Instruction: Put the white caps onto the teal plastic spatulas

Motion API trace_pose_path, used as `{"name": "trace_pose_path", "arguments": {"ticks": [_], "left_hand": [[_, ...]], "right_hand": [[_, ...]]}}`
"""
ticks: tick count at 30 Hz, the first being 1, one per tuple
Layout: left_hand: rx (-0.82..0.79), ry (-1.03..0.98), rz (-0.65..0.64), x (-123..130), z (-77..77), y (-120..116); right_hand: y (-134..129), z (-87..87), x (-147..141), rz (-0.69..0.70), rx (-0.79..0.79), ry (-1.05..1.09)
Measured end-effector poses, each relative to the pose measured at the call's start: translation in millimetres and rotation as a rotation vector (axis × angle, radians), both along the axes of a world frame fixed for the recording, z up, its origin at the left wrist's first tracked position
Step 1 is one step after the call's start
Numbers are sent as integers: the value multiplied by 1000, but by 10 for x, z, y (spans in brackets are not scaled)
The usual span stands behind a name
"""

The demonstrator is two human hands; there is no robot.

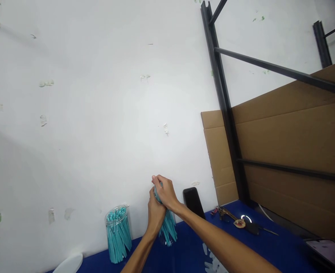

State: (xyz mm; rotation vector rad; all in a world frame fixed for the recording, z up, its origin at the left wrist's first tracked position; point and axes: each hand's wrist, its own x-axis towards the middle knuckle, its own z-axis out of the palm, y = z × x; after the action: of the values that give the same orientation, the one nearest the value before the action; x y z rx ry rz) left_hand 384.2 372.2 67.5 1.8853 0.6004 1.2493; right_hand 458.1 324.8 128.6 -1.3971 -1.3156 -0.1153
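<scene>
Both hands meet around the top of a clear container of teal sticks (169, 227) near the wall. My left hand (156, 214) is closed around its upper part. Above it, my right hand (165, 192) is closed over the upper ends of the teal sticks, its thumb side towards the wall. The fingers partly hide what they hold. To the left stands a second clear jar (118, 233), full of similar teal sticks, untouched.
A black phone (194, 202) leans on the white wall. Keys (239, 223) lie on the blue table (184, 252). Small translucent pieces (213, 264) lie near my right forearm. A white round object (69, 264) is lower left; a black rack (227, 110) and cardboard (292, 140) stand right.
</scene>
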Motion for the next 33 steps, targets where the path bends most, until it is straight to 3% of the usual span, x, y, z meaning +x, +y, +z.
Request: {"name": "trace_pose_path", "arguments": {"ticks": [11, 16, 21, 26, 29, 31, 33], "left_hand": [[187, -87, 13, 13, -306, 71], [268, -3, 122, -12, -382, 24], [408, 139, 197, -113, -301, -10], [574, 309, 203, -416, -94, -204], [719, 548, -24, -720, -82, -537], [811, 772, -241, -920, -151, -774], [863, 968, -357, -1064, -246, -953]], "right_hand": [[-218, -163, 93, -81, -331, -244], [-500, -41, 74, -119, -340, -311], [-1052, 48, 54, -185, -301, -326], [-1628, -182, 207, -194, -386, -335], [-1706, -390, 431, -246, -434, -270], [-1670, -529, 575, -293, -446, -215], [-1619, -660, 671, -321, -452, -163]]}}
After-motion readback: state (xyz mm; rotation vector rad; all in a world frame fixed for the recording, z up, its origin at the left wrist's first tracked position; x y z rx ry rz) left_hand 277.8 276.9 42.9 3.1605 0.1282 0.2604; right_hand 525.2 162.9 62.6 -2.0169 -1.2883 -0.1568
